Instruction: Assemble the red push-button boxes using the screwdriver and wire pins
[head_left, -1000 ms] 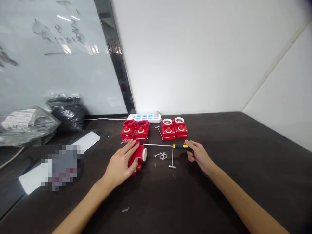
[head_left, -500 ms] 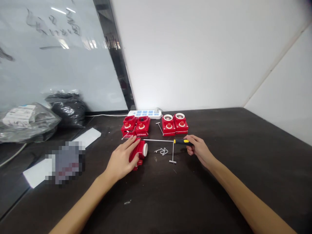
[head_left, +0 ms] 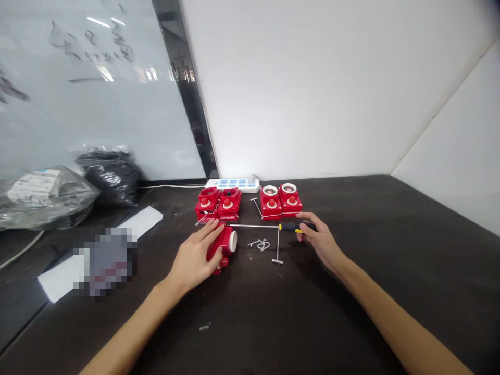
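Observation:
My left hand [head_left: 194, 257] lies over a red box with a white round cap [head_left: 225, 245], tipped on its side on the dark table [head_left: 351, 291], fingers wrapped on it. My right hand [head_left: 319, 239] pinches the black and yellow handle of a long screwdriver [head_left: 291, 227]. Its thin shaft reaches left to the red box's top edge. A T-shaped metal pin [head_left: 277, 250] and a twisted bit of wire [head_left: 260, 243] lie between my hands.
Two open red boxes [head_left: 219, 203] and two red boxes with white rings [head_left: 280, 200] stand behind, in front of a white power strip [head_left: 233, 184]. Plastic bags [head_left: 78, 190] and white sheets [head_left: 140, 221] lie at the left. A whiteboard and walls close the back.
My right hand's fingers have shifted a little on the screwdriver handle, showing more of it. The left hand and red box have kept their place; the view shifted slightly.

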Action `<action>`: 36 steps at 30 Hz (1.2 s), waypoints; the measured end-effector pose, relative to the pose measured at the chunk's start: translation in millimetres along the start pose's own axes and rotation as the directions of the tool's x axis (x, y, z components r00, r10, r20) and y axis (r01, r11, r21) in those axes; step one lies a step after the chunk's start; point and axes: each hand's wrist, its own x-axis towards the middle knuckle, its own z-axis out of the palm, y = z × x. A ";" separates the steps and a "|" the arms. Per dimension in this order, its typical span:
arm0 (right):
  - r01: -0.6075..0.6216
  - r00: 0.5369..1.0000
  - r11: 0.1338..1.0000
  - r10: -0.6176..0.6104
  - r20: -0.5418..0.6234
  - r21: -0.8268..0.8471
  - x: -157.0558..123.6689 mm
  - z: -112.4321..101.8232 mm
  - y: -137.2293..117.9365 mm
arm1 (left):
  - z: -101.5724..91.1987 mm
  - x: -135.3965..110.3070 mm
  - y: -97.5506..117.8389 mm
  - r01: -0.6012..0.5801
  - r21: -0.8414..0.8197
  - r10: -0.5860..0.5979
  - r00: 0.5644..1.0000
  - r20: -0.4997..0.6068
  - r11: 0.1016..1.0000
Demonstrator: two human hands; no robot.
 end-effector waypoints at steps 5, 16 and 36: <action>0.026 0.999 0.999 -0.028 -0.026 -0.047 1.8 -1.4 2.0 | -0.2 0.3 -0.8 0.008 -0.007 -0.008 1.000 0.007 1.000; -0.217 0.976 0.971 0.213 -0.046 -0.100 3.6 2.0 -3.0 | 0.4 0.0 -2.4 -0.017 -0.004 0.017 1.000 0.023 1.000; -0.311 0.950 0.947 0.311 -0.010 -0.078 3.9 -0.9 1.0 | 1.3 -0.4 -0.6 -0.018 0.007 0.018 1.000 -0.007 1.000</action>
